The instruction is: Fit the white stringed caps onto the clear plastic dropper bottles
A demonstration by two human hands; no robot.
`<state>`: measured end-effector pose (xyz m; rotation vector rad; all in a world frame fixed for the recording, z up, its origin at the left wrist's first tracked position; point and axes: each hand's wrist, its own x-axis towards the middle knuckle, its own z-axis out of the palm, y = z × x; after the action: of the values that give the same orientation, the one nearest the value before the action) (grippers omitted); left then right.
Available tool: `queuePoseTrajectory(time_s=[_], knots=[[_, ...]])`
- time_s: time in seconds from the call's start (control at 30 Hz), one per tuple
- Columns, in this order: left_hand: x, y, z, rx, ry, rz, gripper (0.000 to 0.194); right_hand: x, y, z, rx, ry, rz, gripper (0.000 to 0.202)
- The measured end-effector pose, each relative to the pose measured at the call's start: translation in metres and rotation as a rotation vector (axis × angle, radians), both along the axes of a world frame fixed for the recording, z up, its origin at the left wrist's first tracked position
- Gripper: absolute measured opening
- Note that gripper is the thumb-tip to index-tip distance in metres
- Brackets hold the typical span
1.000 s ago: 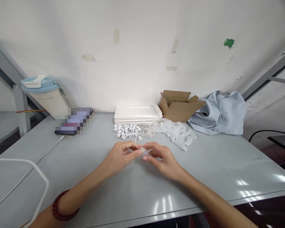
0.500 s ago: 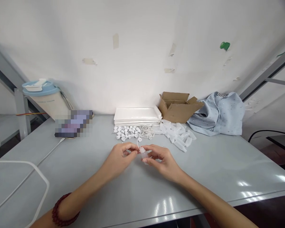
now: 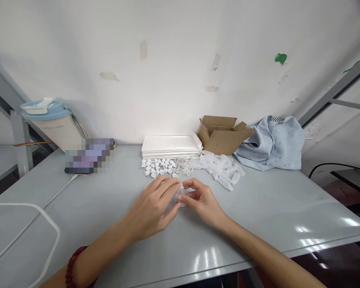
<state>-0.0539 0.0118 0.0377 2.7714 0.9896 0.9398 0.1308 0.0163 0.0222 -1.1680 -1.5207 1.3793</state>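
Observation:
A small translucent plastic bottle (image 3: 181,193) stands roughly upright between my hands over the near middle of the table. My right hand (image 3: 202,202) has its thumb and fingers closed round the bottle's side. On the other side, my left hand (image 3: 156,204) presses its fingertips at the bottle's top, with the thumb low beside its base. The bottle's mouth is hidden under those fingers. A bit of white cord (image 3: 184,175) shows just behind the fingertips. White caps (image 3: 157,167), a heap of thin white cords (image 3: 183,166) and a pile of translucent bottles (image 3: 223,168) lie beyond my hands.
Behind the caps is a stack of flat white packs (image 3: 171,146). An open cardboard box (image 3: 228,138) and a light blue cloth bag (image 3: 276,146) stand at the right. At the left are a phone (image 3: 90,157), its cable (image 3: 58,196) and a lidded tumbler (image 3: 58,128).
My left hand has moved from beside the bottle's neck onto its top, fingers now over the mouth. My right hand keeps the bottle, now more upright. The whole view has shifted slightly.

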Motion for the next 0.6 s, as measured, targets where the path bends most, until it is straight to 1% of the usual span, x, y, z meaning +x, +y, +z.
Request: queuePoseTrajectory(time_s=[0.1,0.2,0.27,0.33,0.43,0.53,0.6], knots=[[0.002,0.001,-0.001,0.039,0.032,-0.021,0.03,0.0,-0.001,0.0,-0.018,0.023,0.005,0.03],[0.005,0.0,-0.004,0.068,0.063,-0.006,0.03,-0.001,-0.001,0.0,-0.03,0.038,0.02,0.03],[0.006,-0.001,-0.005,0.049,0.059,0.014,0.026,-0.001,0.0,0.0,-0.018,0.027,0.031,0.029],[0.004,0.0,-0.003,-0.006,0.042,0.025,0.024,-0.002,0.0,-0.001,0.019,-0.008,0.043,0.027],[-0.008,0.005,0.004,-0.141,0.037,0.032,0.027,-0.002,0.001,0.001,0.081,-0.06,0.058,0.025],[-0.026,0.014,0.011,-0.301,0.087,0.04,0.032,-0.001,0.002,0.001,0.12,-0.088,0.054,0.026],[-0.035,0.018,0.013,-0.384,0.137,0.038,0.032,0.002,0.003,0.001,0.143,-0.106,0.038,0.026]])
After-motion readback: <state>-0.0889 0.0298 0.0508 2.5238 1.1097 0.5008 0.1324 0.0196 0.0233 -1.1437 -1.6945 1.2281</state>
